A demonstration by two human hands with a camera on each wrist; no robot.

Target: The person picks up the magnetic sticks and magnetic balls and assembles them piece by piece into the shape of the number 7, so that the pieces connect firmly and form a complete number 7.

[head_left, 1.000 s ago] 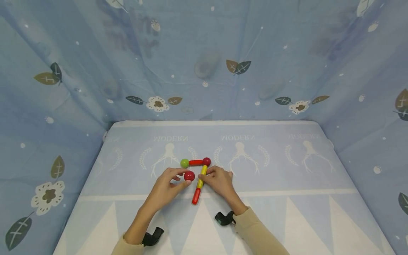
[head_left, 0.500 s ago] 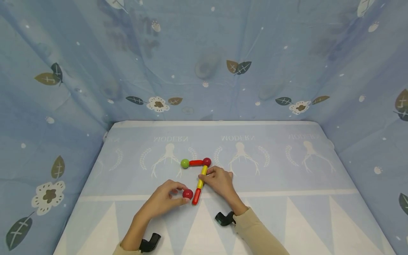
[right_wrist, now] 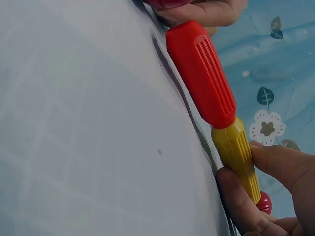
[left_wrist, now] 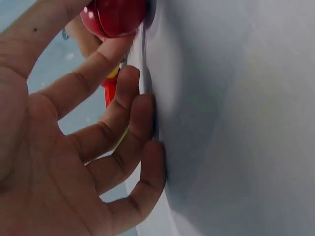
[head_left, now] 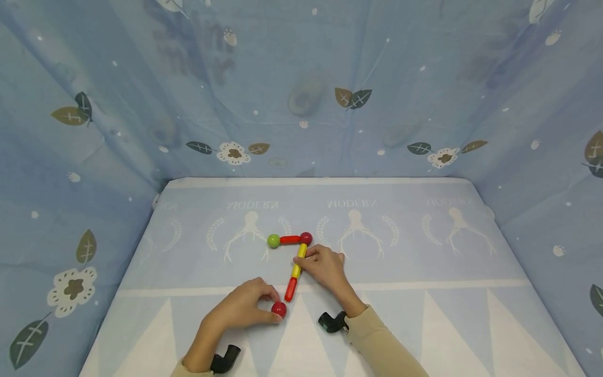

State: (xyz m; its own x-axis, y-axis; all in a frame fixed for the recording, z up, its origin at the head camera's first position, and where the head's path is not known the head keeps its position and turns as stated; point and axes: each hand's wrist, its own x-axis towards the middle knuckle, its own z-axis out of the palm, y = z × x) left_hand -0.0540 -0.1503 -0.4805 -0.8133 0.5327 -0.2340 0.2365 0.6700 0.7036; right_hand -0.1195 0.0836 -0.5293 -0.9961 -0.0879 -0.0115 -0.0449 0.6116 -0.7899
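My left hand (head_left: 247, 305) pinches a glossy red ball (head_left: 279, 309) between thumb and index finger, close to the tabletop. In the left wrist view the other fingers curve loosely, tips at the cloth. Just beyond that ball lies the free end of a red rod (right_wrist: 202, 73), with a small gap between. This rod joins end to end with a yellow rod (right_wrist: 236, 157), which my right hand (head_left: 326, 266) pinches between thumb and fingers. The yellow rod's far end meets a second red ball (head_left: 306, 238). From there another red rod (head_left: 289, 240) runs left to a green ball (head_left: 274, 241).
A pale blue and white patterned cloth (head_left: 410, 246) covers the table. Blue printed curtains (head_left: 301, 104) stand behind it and at both sides. Black camera mounts (head_left: 332, 322) sit at both wrists.
My left hand has carried the red ball toward me, from beside the yellow rod to near the red rod's free end. The right hand and the joined pieces stay almost still.
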